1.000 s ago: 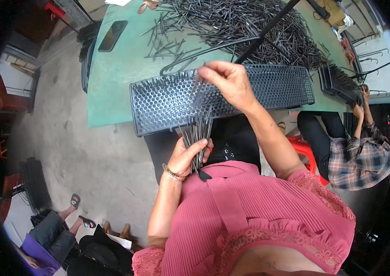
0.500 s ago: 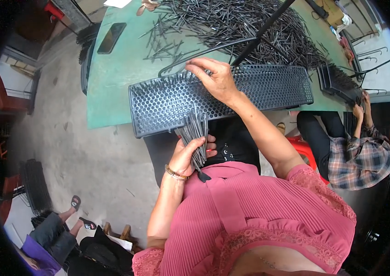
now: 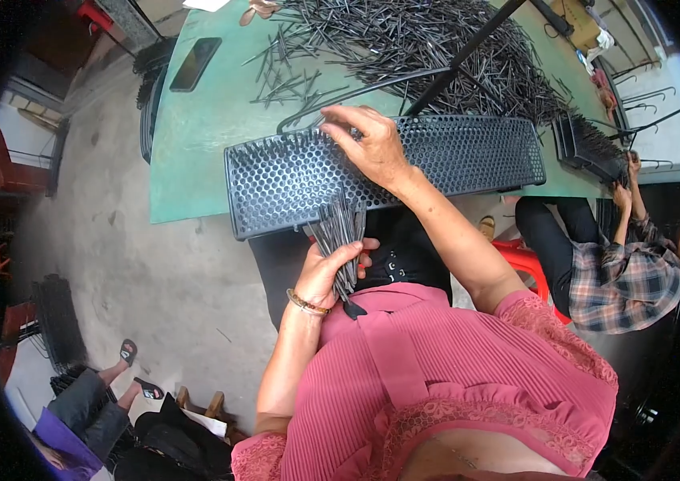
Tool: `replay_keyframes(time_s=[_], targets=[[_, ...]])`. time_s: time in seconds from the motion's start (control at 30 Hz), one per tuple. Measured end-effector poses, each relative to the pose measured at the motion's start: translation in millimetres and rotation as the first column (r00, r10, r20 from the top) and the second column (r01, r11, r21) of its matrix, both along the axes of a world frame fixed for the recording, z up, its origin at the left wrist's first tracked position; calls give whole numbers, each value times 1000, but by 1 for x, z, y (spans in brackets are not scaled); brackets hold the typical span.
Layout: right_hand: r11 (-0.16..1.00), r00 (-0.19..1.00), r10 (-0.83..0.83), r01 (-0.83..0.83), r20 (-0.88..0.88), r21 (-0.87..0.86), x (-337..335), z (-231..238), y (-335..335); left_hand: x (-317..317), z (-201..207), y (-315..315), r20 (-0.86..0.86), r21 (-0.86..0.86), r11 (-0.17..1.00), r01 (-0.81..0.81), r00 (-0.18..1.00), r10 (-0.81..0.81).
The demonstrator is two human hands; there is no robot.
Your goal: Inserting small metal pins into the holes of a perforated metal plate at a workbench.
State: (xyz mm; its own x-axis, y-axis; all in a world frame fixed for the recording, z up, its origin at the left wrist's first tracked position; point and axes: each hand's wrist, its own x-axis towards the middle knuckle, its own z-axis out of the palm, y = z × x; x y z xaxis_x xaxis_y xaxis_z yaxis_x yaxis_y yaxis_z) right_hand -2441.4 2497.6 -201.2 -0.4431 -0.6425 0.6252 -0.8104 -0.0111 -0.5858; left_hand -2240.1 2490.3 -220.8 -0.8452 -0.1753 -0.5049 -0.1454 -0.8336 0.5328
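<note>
My left hand point(image 3: 328, 264) is closed round a bunch of thin dark sticks point(image 3: 341, 231), held upright just in front of the perforated rack's near edge. The black perforated rack point(image 3: 468, 152) lies tilted across the table edge and over my lap, its face full of round holes. Short dark sticks point(image 3: 276, 146) stand in the holes along its far left edge. Over the rack, my right hand point(image 3: 368, 144) has thumb and fingers bent together at the end of that row. What they pinch, if anything, is too small to make out.
On the green table point(image 3: 187, 172) lies a large heap of loose dark sticks point(image 3: 404, 40). A phone point(image 3: 195, 64) rests at the left. Black metal bars point(image 3: 456, 64) rise behind the rack. A co-worker point(image 3: 628, 272) handles another rack point(image 3: 584, 144) at right; another person point(image 3: 91, 425) sits lower left.
My right hand has shifted slightly left and down along the far row of the rack. The left hand keeps its bunch of sticks nearly in place.
</note>
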Motion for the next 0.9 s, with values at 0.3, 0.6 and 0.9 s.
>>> replay_keyframes(time_s=[0.3, 0.6, 0.9], targets=[[999, 986, 44, -44, -163, 5, -5, -13, 2, 0, -1, 1, -9, 13, 1000, -11, 1000, 11], [998, 997, 3, -7, -77, -59, -1, 7, 17, -2, -2, 8, 3, 29, 995, -91, 996, 91], [826, 486, -73, -460, 871, 326, 33, 20, 88, -1, 13, 14, -5, 9, 995, -102, 995, 102]])
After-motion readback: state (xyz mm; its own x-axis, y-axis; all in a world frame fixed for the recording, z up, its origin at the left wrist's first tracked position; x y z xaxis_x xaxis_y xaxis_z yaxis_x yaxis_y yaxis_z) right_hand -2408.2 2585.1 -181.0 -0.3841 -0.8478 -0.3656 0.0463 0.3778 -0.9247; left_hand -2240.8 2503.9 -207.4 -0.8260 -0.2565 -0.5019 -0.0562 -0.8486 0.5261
